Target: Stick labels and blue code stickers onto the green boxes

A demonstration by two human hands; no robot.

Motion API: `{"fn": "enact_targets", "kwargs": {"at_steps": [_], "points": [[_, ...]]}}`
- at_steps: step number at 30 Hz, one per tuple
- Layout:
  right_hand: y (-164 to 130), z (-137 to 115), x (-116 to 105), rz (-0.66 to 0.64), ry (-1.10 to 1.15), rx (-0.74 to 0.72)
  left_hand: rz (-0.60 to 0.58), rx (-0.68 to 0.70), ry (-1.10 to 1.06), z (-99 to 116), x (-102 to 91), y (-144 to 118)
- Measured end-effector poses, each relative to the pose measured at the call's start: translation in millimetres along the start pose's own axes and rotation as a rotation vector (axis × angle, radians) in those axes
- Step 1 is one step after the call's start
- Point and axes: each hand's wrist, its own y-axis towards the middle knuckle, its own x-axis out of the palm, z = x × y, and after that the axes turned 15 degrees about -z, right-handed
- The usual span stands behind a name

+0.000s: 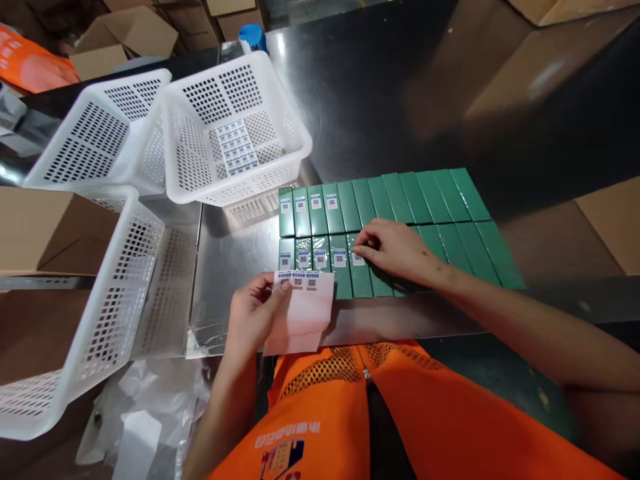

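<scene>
Two rows of narrow green boxes (400,199) lie side by side on the metal table. Several boxes at the left end of each row bear a small white QR-code sticker with a blue band. My left hand (255,310) pinches a sheet of stickers (311,310) between thumb and fingers; a row of three stickers shows at its top edge, over the front left boxes. My right hand (393,248) is closed, its thumb and fingertips at a QR-code sticker (357,259) on a front-row box. The sticker's right side is partly hidden by the fingertips.
A white plastic basket (240,183) holding more sticker sheets (237,147) stands behind the boxes at the left. Other white baskets (95,133) and cardboard boxes (55,230) are farther left. A blue roll (253,38) sits at the back. Clear plastic bags (150,393) hang below the table edge.
</scene>
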Motion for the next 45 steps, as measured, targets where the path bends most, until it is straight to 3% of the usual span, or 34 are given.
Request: {"fn": "enact_targets", "kwargs": {"at_steps": [2,4,9,16,19,21,25,29,32,34,41,45], "points": [[-5.6,0.0,6.5,0.181,0.03,-0.036,-0.012,0.018,-0.002,1.1,3.9,-1.0],[-12.2,-4.5,9.5,0.272,0.12,-0.101,-0.022,0.041,-0.004,3.9,8.4,-2.0],[-29.0,-30.8,13.0,0.129,0.22,-0.411,-0.033,0.071,-0.015,13.0,18.0,-2.3],[-38.6,-45.2,19.6,0.424,-0.281,-0.871,-0.001,0.027,0.012,12.7,18.9,-1.9],[-38.7,-46.8,9.7,0.355,-0.198,-1.022,0.011,0.019,0.025,13.2,17.6,-2.5],[-30.0,-43.3,-5.7,0.278,0.023,-0.929,0.027,0.027,0.049,13.4,16.4,-2.5],[19.5,-15.1,-48.2,0.234,0.421,-0.468,0.02,-0.002,0.083,10.8,15.2,-2.3],[79.1,21.2,-75.8,0.05,0.474,-0.187,0.009,-0.007,0.088,8.1,17.1,-4.2],[101.1,33.2,-79.7,-0.11,0.366,-0.121,0.025,-0.002,0.076,6.3,16.9,-7.4],[104.3,33.3,-78.7,-0.142,0.298,-0.087,0.043,-0.008,0.071,4.5,15.3,-9.5],[98.8,20.0,-76.2,-0.136,0.202,-0.01,0.072,-0.013,0.027,-0.5,9.7,-10.0],[100.4,18.8,-70.8,-0.039,0.093,-0.006,0.056,0.0,0.026,0.9,11.0,-7.0]]}}
